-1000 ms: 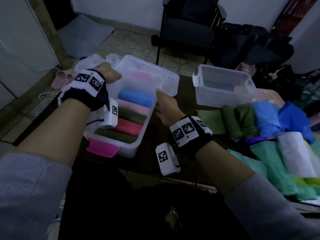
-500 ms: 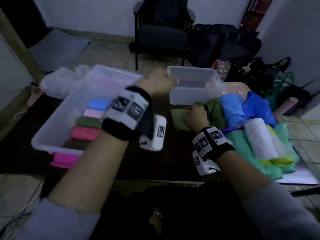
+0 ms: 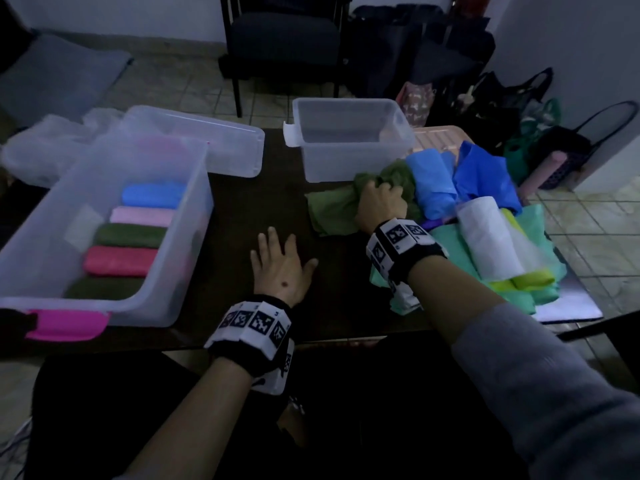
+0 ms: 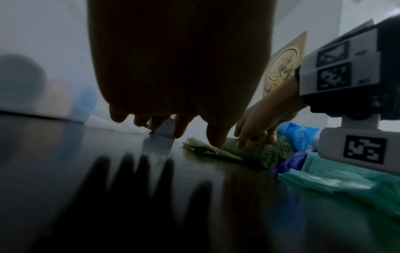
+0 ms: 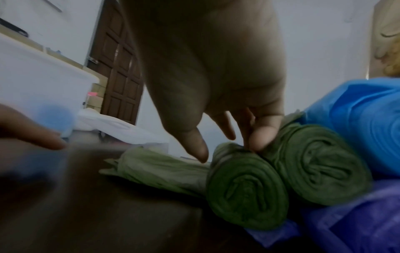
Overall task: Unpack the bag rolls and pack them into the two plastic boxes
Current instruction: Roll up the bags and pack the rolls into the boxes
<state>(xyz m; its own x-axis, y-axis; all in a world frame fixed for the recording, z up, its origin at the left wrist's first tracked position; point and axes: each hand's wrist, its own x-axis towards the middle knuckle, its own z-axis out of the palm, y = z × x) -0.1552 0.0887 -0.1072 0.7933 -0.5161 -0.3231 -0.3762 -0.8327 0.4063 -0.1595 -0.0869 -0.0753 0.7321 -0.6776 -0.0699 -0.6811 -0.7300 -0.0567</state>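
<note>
Flat on the dark table lies my left hand point(image 3: 282, 268), fingers spread and holding nothing, between the two boxes. My right hand point(image 3: 381, 199) grips a dark green bag roll point(image 5: 244, 193), thumb on its left side and fingers point(image 5: 259, 137) tucked between it and a second green roll point(image 5: 314, 171). A loose green tail point(image 5: 155, 167) trails left from the roll. The left clear box point(image 3: 194, 216) holds several rolls: blue, pink, green, red. Behind the green rolls stands the right clear box point(image 3: 346, 168), and I see no rolls in it.
A pile of blue, white, teal and yellow-green rolls point(image 3: 485, 233) covers the table's right side. A clear lid point(image 3: 221, 147) lies behind the left box. A chair point(image 3: 284, 39) and dark bags point(image 3: 502, 98) stand on the floor beyond the table.
Both hands let go of the left box. My right hand went to the green rolls and stayed there; my left hand swung right and came down flat on the table.
</note>
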